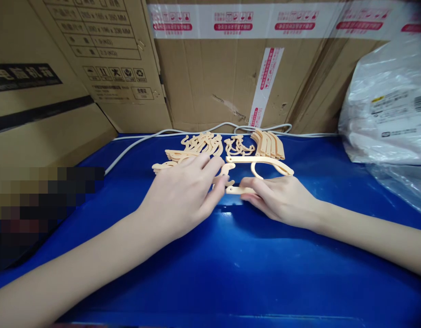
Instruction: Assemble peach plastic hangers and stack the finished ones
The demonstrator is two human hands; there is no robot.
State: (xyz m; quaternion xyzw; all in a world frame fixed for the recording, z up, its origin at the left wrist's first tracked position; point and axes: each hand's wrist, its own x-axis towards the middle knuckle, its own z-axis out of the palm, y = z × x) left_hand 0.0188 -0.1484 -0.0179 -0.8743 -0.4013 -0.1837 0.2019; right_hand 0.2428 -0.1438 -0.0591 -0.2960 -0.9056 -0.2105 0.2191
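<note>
The blue table (pixel 238 269) stretches toward you from the stack of curved strips (pixel 269 145). Your left hand (pixel 178 191), nearer you and left of the stack, looks closed around a small hooked piece (pixel 227 168), partly hidden by fingers. Your right hand (pixel 285 200), nearer you than the stack, pinches a pale holed piece (pixel 233 190). You seem to be at the joining step; next calls for lining up the two ends while the right grip steadies.

On the left carton (pixel 72 41) I read "1.9(KG)", "2.3(KG)" and "电脑机箱". Print on the far tape (pixel 261 20) and right bag (pixel 367 141) looks blurred to me.
</note>
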